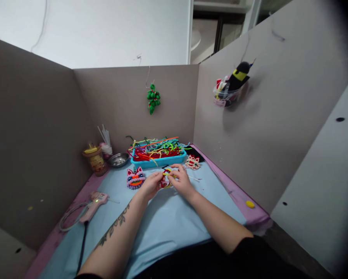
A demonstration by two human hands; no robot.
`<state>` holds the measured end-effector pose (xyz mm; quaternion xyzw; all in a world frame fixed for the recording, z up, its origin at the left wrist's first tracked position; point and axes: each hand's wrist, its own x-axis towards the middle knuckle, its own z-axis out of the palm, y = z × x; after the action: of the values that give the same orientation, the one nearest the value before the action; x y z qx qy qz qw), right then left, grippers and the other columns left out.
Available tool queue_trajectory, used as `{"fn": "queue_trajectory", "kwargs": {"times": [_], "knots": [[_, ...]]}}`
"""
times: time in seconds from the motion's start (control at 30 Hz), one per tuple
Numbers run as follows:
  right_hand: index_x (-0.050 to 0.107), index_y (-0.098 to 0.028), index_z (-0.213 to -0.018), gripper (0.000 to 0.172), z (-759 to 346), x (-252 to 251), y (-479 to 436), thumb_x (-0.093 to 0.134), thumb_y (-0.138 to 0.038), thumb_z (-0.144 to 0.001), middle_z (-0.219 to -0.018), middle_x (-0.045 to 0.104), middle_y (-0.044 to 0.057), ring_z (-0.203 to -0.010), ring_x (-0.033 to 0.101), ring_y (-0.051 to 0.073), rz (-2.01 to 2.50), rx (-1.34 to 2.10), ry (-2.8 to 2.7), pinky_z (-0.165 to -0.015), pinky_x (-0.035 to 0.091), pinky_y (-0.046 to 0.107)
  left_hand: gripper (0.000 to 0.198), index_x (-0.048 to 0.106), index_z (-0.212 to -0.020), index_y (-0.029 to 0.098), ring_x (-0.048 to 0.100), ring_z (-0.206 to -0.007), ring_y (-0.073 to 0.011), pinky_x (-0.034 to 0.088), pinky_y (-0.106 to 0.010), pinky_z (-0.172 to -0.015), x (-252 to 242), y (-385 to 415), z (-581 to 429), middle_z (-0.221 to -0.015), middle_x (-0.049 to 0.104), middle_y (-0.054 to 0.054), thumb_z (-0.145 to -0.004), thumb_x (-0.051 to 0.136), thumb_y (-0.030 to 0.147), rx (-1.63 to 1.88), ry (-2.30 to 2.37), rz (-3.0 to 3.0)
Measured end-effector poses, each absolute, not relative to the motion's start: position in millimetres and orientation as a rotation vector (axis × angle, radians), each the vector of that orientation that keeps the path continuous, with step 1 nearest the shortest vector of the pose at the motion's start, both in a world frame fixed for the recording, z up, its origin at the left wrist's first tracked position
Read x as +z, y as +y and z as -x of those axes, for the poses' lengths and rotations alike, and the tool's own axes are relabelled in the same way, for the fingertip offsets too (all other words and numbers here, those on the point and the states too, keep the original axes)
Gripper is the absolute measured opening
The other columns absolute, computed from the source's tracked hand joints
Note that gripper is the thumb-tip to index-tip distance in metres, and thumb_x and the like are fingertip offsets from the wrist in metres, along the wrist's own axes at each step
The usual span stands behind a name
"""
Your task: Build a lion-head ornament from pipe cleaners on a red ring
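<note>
1. At the centre of the frame, a red-and-yellow fuzzy piece is held just above the desk, between the left hand and the right hand.
2. The left fingers pinch its left side; the right fingers close on its yellow part, though their exact contact is partly hidden.
3. A strand could spring loose or bend out of shape if either pinch slipped or pulled unevenly.
4. At lower left, the glue gun shows a green light; if hot, its tip could burn the left forearm should that stray outward.
5. No brand or writing can be read: the jar at centre left has markings too small to make out, as does the hanging holder at upper right.
</note>
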<state>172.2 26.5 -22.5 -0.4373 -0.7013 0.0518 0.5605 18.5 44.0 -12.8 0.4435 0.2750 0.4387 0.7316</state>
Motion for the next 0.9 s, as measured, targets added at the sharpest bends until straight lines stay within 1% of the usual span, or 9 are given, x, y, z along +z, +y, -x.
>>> {"fn": "queue_trajectory", "kwargs": {"times": [0.17, 0.43, 0.67, 0.8, 0.9], "knots": [[0.066, -0.021, -0.065, 0.011, -173.6, -27.1, 30.3, 0.057, -0.018, -0.073, -0.102, 0.053, 0.006, -0.102, 0.048, 0.022, 1.011, 0.111, -1.675, -0.092, 0.035, 0.039, 0.023, 0.056, -0.065, 0.011, 0.053, -0.057, -0.0095, 0.044, -0.022, -0.06, -10.5, 42.6, -18.4, -0.062, 0.055, -0.001, -0.069, 0.07, 0.029, 0.971, 0.597, -1.013], [0.067, -0.021, -0.067, 0.009, -175.5, -25.1, 28.4, 0.059, -0.019, -0.072, -0.105, 0.053, 0.006, -0.102, 0.048, 0.022, 0.98, 0.112, -1.714, -0.09, 0.037, 0.038, 0.022, 0.058, -0.07, 0.011, 0.053, -0.055, -0.0089, 0.045, -0.024, -0.061, -10.9, 45.9, -16.3, -0.063, 0.057, -0.002, -0.068, 0.071, 0.028, 0.975, 0.607, -0.987], [0.067, -0.021, -0.066, 0.011, -175.5, -25.9, 30.0, 0.058, -0.019, -0.072, -0.101, 0.054, 0.007, -0.098, 0.049, 0.021, 1.015, 0.075, -1.69, -0.089, 0.038, 0.038, 0.023, 0.059, -0.068, 0.011, 0.053, -0.057, -0.0095, 0.043, -0.022, -0.06, -10.0, 45.6, -14.8, -0.064, 0.058, -0.002, -0.067, 0.071, 0.03, 0.99, 0.655, -1.057], [0.066, -0.02, -0.064, 0.01, -174.8, -25.5, 29.9, 0.059, -0.018, -0.072, -0.099, 0.053, 0.007, -0.097, 0.049, 0.021, 1.042, 0.078, -1.679, -0.088, 0.038, 0.037, 0.023, 0.061, -0.07, 0.011, 0.053, -0.059, -0.0101, 0.042, -0.023, -0.062, -13.4, 47.1, -15.6, -0.064, 0.059, -0.002, -0.062, 0.075, 0.027, 1.013, 0.701, -1.117], [0.065, -0.02, -0.065, 0.01, -174.2, -24.1, 28.0, 0.059, -0.02, -0.073, -0.1, 0.054, 0.007, -0.098, 0.049, 0.022, 1.029, 0.111, -1.682, -0.089, 0.038, 0.038, 0.022, 0.061, -0.069, 0.011, 0.053, -0.058, -0.0098, 0.043, -0.023, -0.062, -15.4, 48.7, -15.8, -0.062, 0.059, -0.002, -0.062, 0.075, 0.027, 1.045, 0.743, -1.14]]}}
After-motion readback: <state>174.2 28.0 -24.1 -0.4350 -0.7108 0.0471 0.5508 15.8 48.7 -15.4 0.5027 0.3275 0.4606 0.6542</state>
